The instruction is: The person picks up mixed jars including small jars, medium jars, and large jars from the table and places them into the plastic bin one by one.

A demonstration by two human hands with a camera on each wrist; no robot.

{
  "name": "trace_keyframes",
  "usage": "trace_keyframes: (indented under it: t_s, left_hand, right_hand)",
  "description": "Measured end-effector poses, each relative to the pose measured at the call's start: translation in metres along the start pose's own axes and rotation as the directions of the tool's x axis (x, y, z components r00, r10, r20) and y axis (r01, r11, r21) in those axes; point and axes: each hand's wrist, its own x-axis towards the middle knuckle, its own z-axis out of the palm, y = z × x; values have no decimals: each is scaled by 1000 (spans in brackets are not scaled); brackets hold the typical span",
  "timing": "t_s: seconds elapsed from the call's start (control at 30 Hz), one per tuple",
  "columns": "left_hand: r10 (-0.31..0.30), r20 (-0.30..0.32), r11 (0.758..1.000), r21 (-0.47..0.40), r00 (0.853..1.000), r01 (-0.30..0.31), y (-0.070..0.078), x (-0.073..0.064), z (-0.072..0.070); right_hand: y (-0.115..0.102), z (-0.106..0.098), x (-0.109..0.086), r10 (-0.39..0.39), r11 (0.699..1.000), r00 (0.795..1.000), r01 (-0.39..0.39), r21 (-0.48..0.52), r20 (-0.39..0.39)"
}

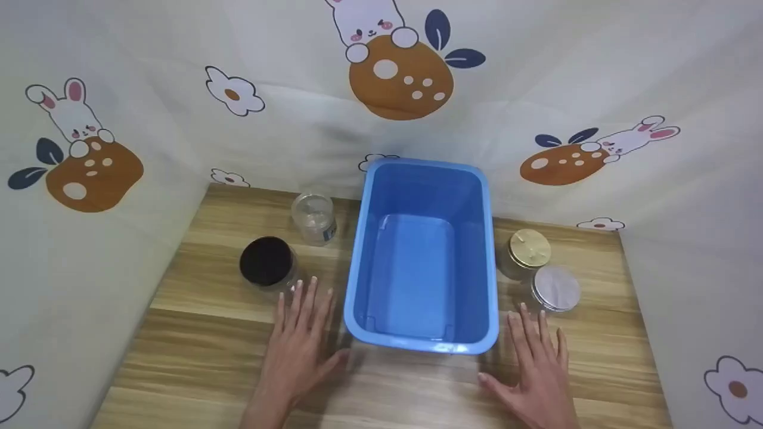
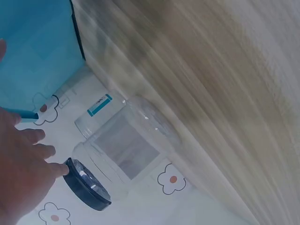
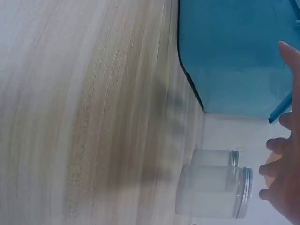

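A deep blue plastic bin (image 1: pixel 422 344) stands in the middle of the table, with nothing inside it. My left hand (image 1: pixel 301 351) is spread with straight fingers left of the bin's near corner, its fingertips close to a clear jar with a black lid (image 1: pixel 267 262). Behind that jar is a clear container (image 1: pixel 314 217) with a small blue label, also seen in the left wrist view. Right of the bin, my right hand (image 1: pixel 536 372) has its fingers extended. Just beyond its fingertips stand a clear jar with a silver lid (image 1: pixel 556 289) and one with a gold lid (image 1: pixel 529 248).
The wood-grain table (image 1: pixel 197 363) runs up to a pale cloth (image 1: pixel 286 131) printed with rabbits, oranges and flowers. This cloth encloses the table at the back and on both sides. The bin's far end stands close to the back cloth.
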Motion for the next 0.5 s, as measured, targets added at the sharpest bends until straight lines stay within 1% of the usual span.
trace_keyframes:
  t_s: [0.1, 0.2, 0.3, 0.4, 0.5]
  left_hand:
    - [6, -29, 999, -43, 1000, -8, -3, 4, -2]
    - [2, -48, 997, -71, 999, -6, -6, 7, -4]
    - [-9, -54, 996, -84, 998, 4, -9, 10, -7]
    - [-14, -72, 996, -88, 997, 7, -14, 11, -10]
    - [-17, -121, 995, -96, 993, 5, -20, 12, -13]
  right_hand:
    - [-3, -3, 1, -23, 1000, 1000, 23, 7, -21]
    - [-6, -8, 3, -25, 1000, 1000, 25, 13, -16]
    - [-6, -11, 5, -37, 999, 999, 37, 26, -20]
    - [-6, -13, 8, -68, 997, 996, 71, 41, -59]
    - [-7, -14, 11, -95, 993, 990, 102, 61, -102]
